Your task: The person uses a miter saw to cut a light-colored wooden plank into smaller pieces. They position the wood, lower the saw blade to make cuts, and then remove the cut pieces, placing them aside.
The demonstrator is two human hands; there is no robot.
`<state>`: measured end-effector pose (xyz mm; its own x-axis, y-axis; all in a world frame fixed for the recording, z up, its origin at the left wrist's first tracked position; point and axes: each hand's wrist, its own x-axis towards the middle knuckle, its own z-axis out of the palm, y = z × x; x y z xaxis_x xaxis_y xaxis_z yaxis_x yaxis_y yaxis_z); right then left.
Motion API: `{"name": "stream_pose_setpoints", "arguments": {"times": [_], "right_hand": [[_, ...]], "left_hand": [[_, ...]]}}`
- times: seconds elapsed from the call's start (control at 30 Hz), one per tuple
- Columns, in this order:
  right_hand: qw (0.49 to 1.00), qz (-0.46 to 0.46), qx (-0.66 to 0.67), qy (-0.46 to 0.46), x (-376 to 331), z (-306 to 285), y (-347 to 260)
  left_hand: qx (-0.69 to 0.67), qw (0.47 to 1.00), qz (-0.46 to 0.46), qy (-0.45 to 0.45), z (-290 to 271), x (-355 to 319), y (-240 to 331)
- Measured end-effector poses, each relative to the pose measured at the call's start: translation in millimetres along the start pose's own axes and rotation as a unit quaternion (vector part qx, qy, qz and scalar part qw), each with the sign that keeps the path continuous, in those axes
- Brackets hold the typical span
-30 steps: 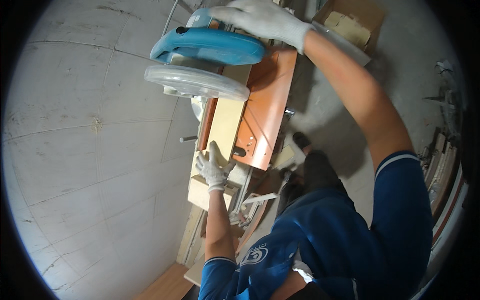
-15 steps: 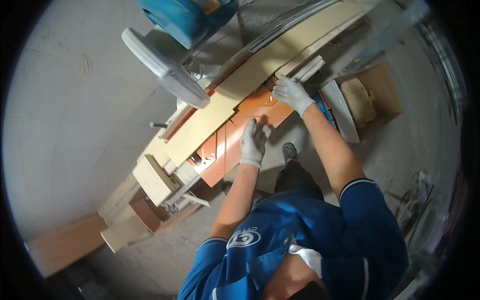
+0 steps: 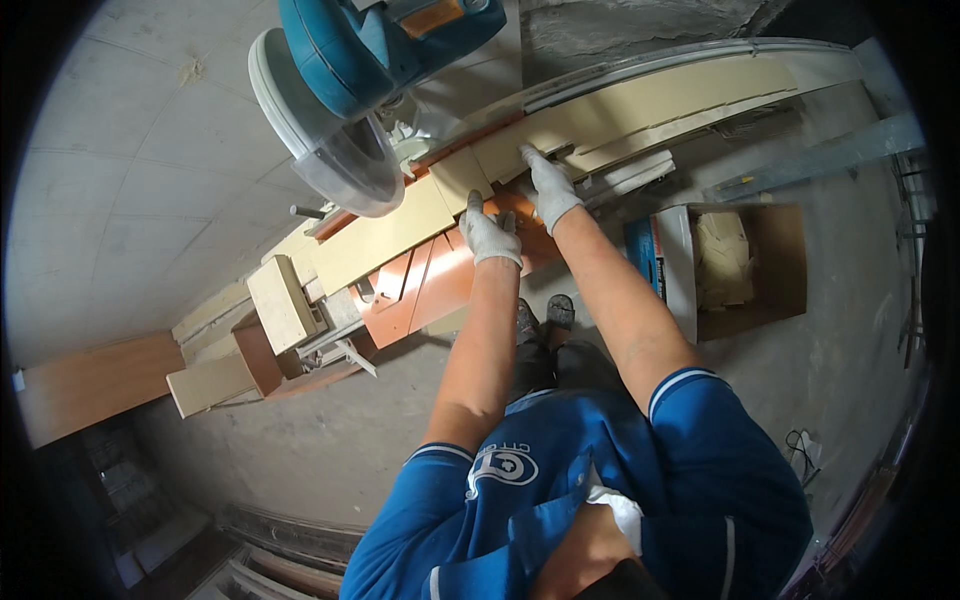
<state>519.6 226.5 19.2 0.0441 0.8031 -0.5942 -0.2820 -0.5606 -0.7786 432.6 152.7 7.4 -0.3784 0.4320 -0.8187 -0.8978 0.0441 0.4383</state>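
Observation:
My left hand (image 3: pixel 490 235), in a pale knitted glove, has one finger stretched up against a short cream board piece (image 3: pixel 460 178). Its other fingers are partly hidden over the orange panel (image 3: pixel 440 280). To the right, my gloved right hand (image 3: pixel 551 187) reaches forward, a finger extended onto the long cream board (image 3: pixel 630 115). Both hands look open, though the undersides of their fingers do not show. Beyond the hands, a teal circular saw (image 3: pixel 345 60) with a clear guard stands over another cream board (image 3: pixel 385 232).
At right on the floor stands an open cardboard box (image 3: pixel 780 255) with cream pieces inside. Cut cream blocks (image 3: pixel 280 303) and an orange-brown channel (image 3: pixel 258 352) lie toward the left end of the bench. A grey metal rail (image 3: pixel 820 155) extends at far right.
My left hand has moved forward to the board's edge, and my right hand has shifted left and forward, closer to it. The view has turned somewhat.

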Motion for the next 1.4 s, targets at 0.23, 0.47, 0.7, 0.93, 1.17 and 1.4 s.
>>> {"name": "stream_pose_setpoints", "arguments": {"times": [0.23,0.47,0.7,0.93,1.17,1.4], "right_hand": [[0.994,0.047,0.097,0.007,1,13,6],[0.991,0.047,0.105,-0.072,-8,-25,-12],[0.969,0.034,0.152,-0.193,21,-153,-68],[0.986,0.049,0.118,-0.107,64,-254,-133],[0.966,0.123,0.086,-0.212,45,-226,-110],[0.961,0.104,-0.078,-0.244,22,-156,-66]], "left_hand": [[-0.04,0.997,0.019,-0.057,0,-3,23],[-0.166,0.984,-0.04,-0.045,14,13,15],[-0.231,0.972,-0.034,-0.013,43,30,-20],[-0.178,0.983,0.055,0.002,101,11,-73],[-0.13,0.983,0.123,-0.029,92,-1,-75],[-0.054,0.983,0.036,-0.172,47,-10,-73]]}}
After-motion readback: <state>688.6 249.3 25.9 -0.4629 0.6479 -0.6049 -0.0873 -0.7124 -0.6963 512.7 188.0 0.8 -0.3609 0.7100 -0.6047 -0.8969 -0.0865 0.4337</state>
